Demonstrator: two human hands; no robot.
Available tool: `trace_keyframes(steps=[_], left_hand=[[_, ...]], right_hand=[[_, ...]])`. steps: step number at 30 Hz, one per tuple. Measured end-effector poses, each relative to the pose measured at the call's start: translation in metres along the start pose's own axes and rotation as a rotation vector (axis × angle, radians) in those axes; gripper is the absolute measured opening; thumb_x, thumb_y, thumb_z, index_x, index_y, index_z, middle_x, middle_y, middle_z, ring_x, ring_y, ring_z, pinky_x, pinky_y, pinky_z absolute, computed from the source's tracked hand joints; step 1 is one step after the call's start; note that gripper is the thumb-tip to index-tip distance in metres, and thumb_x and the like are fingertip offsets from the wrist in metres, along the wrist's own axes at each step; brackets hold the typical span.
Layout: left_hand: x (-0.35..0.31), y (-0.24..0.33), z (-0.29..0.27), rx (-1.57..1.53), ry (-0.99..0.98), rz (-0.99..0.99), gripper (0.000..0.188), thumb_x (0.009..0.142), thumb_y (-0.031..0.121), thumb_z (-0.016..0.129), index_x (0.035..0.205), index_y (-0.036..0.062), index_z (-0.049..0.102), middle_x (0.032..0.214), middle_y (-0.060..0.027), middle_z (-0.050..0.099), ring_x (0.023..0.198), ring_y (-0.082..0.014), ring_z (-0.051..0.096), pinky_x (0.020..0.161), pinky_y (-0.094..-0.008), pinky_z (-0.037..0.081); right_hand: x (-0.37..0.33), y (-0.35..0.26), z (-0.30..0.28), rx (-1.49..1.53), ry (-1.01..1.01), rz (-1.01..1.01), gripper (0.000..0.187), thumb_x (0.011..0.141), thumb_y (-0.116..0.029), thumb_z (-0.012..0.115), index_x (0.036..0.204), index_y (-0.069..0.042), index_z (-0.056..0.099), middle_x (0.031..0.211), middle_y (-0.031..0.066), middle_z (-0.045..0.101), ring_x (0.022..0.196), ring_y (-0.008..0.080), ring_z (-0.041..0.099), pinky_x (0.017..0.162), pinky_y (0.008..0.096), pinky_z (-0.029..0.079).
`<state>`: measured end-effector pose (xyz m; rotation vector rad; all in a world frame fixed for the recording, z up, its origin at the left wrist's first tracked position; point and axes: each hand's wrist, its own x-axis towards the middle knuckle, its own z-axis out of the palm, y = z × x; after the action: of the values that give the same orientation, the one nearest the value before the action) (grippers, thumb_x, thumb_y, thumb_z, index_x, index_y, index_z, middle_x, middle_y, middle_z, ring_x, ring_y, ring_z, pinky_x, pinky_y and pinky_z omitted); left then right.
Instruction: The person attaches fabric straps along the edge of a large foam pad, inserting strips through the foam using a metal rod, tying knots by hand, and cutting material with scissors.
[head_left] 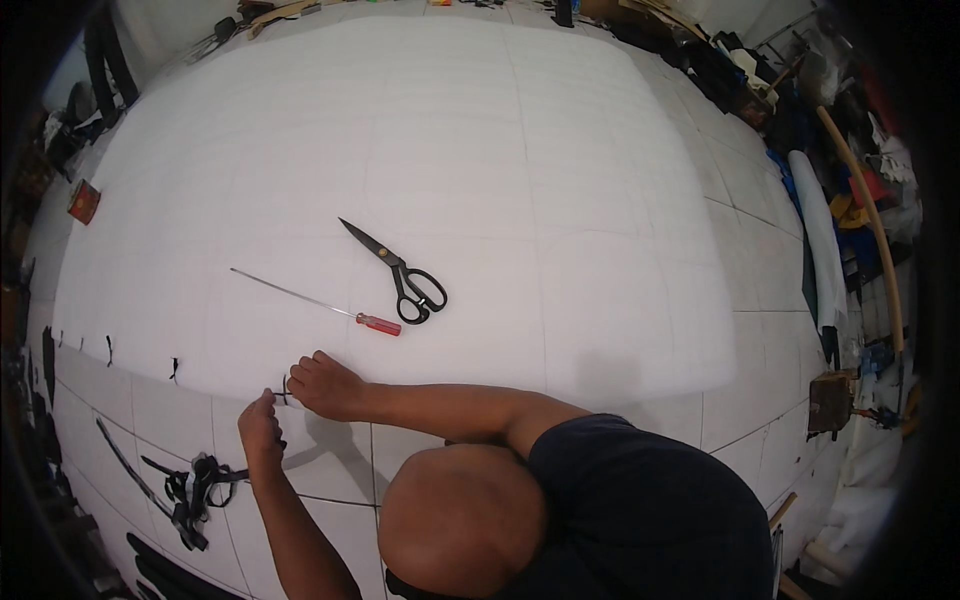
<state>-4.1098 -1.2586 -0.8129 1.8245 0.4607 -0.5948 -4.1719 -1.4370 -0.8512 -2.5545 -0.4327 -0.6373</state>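
Pale tiled floor (pixel 770 262) all around, with dark clutter (pixel 700 88) and a pale roll (pixel 816 240) along the right side, and over the tiles a wide white sheet (pixel 450 150), spread nearly flat. On this sheet, black scissors (pixel 397 262) with blades together, and just beside, a red-handled screwdriver (pixel 378 324), shaft pointing to the far left. Along the near edge, toward the left, several small black ties (pixel 174 368), well apart from each other. On the floor, near the left forearm (pixel 292 530), a loose tangle of black straps (pixel 200 485).

At the same near edge, between the two hands, a short dark strip (pixel 284 393). Left hand (pixel 260 428) with fingers drawn narrow, to all appearance pinching one end of the strip. Right hand (pixel 325 387) with bent fingers, at the sheet edge and close against the strip; impossible to tell from this height whether holding strip, sheet or both.

By judgement, in hand now: a fine two-handed working of the strip. For good result, steady the sheet with the right hand and pull evenly with the left, never with a jerk. Avoid twists in the strip, and work close to the edge, so as not to pucker this thin-looking material. Watch also the tangle, to avoid catching a strap on the wrist.
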Motion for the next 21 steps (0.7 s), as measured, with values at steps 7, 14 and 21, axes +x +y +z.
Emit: trace_keyframes(steps=[7,14,21], left_hand=[[-0.013,-0.015,0.007,-0.113,-0.195,0.223,0.021,0.096,0.025,0.058,0.101,0.0064,0.068,0.06,0.0116,0.04,0.047,0.0014,0.027,0.041,-0.0203,0.017],[0.001,-0.039,0.022,0.077,-0.11,0.677,0.022,0.097,0.017,0.059,0.105,-0.0026,0.064,0.08,-0.0019,0.058,0.074,-0.0117,0.055,0.069,-0.0276,0.046],[0.011,-0.06,0.035,0.125,0.221,0.666,0.025,0.098,0.019,0.06,0.109,-0.0033,0.061,0.099,-0.0085,0.062,0.09,-0.016,0.057,0.08,-0.0309,0.047]], right_hand=[[0.03,0.001,-0.008,0.257,-0.28,-0.058,0.014,0.089,-0.018,0.056,0.093,-0.005,0.061,0.093,0.01,0.06,0.093,0.0277,0.06,0.079,0.0402,0.048],[0.052,0.031,-0.017,0.234,-0.367,-0.229,0.017,0.09,-0.02,0.057,0.097,-0.004,0.058,0.097,0.0105,0.06,0.097,0.0277,0.062,0.075,0.0422,0.054],[0.048,0.032,-0.003,0.439,-0.256,-0.132,0.012,0.087,-0.019,0.059,0.095,-0.012,0.065,0.088,0.0053,0.065,0.096,0.026,0.062,0.076,0.0411,0.054]])
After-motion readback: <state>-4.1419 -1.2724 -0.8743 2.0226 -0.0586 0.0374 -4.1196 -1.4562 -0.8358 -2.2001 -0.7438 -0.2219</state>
